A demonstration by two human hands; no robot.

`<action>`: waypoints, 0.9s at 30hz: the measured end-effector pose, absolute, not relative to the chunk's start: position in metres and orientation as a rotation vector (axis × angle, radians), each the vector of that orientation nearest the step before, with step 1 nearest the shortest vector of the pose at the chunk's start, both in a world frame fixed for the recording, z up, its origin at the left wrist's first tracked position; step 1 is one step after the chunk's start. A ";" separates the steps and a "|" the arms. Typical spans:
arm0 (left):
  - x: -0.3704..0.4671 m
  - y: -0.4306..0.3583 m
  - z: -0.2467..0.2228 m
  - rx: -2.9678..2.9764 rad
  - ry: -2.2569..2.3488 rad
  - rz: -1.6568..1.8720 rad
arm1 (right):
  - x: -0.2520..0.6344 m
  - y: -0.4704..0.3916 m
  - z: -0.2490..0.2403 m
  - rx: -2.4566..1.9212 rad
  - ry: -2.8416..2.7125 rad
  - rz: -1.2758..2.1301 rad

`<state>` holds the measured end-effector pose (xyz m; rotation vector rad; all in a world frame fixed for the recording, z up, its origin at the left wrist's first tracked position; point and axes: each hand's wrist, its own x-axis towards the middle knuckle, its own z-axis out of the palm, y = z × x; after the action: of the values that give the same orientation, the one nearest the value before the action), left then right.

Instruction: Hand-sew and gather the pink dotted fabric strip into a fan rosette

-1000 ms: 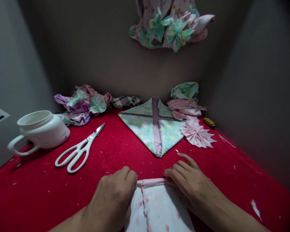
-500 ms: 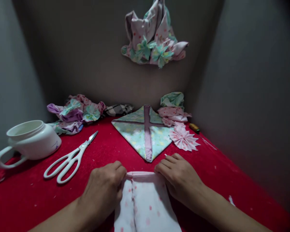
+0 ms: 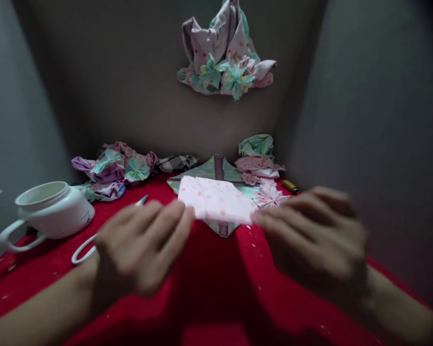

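Note:
A pink piece of fabric (image 3: 216, 198) with red dots is stretched between my two hands, raised above the red cloth. My left hand (image 3: 144, 245) pinches its near left corner. At the near right corner, my right hand (image 3: 313, 235) grips it between thumb and fingers, slightly blurred. Behind the fabric lies a green floral diamond-shaped piece (image 3: 187, 174) with a mauve cross strip, partly covered. A pleated pink fabric flower (image 3: 269, 194) is just beyond my right hand. White-handled scissors (image 3: 82, 251) lie partly hidden behind my left hand.
A white pot with a handle (image 3: 54, 211) stands at the left. Fabric flowers and scraps (image 3: 111, 168) are piled along the back, with folded fabrics (image 3: 258, 161) and a thread spool (image 3: 289, 187) at right. A fabric decoration (image 3: 225, 62) hangs on the wall.
Both hands have lifted the pink dotted fabric off the red cloth and moved it up and forward. Its pale, seamed side faced me before; now the brighter dotted side shows.

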<state>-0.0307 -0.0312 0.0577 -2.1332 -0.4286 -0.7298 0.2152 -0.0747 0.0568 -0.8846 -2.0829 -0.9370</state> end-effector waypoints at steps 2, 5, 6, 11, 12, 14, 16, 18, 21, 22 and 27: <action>-0.037 -0.051 0.024 -2.338 -0.408 -0.703 | 0.214 -0.095 0.020 -0.951 -2.215 -0.674; -0.035 -0.070 -0.015 -2.525 -0.421 -0.696 | 0.212 -0.113 -0.025 -1.029 -2.258 -0.421; -0.033 -0.073 -0.022 -2.585 -0.429 -0.686 | 0.212 -0.116 -0.034 -1.045 -2.257 -0.374; -0.030 -0.069 -0.030 -2.915 -0.697 -0.789 | 0.215 -0.117 -0.044 -1.134 -2.205 -0.161; -0.032 -0.068 -0.030 -2.996 -0.801 -0.818 | 0.216 -0.116 -0.042 -1.164 -2.199 -0.078; -0.036 -0.067 -0.029 -3.150 -1.041 -0.821 | 0.218 -0.116 -0.037 -1.230 -2.164 0.098; -0.037 -0.067 -0.026 -3.240 -1.298 -0.784 | 0.220 -0.116 -0.034 -1.320 -2.098 0.242; -0.035 -0.066 -0.021 -3.265 -1.582 -0.674 | 0.222 -0.115 -0.033 -1.430 -2.052 0.356; -0.028 -0.062 -0.010 -3.162 -2.047 -0.337 | 0.222 -0.113 -0.035 -1.568 -2.059 0.464; -0.025 -0.059 -0.006 -3.105 -2.166 -0.237 | 0.222 -0.112 -0.036 -1.599 -2.057 0.473; -0.019 -0.049 0.006 -3.012 -2.287 0.009 | 0.220 -0.106 -0.039 -1.685 -2.018 0.440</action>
<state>-0.0195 -0.0487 0.0058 -3.0119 -2.2867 0.0086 0.2204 -0.1059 -0.0390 -1.6846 -2.0181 0.4404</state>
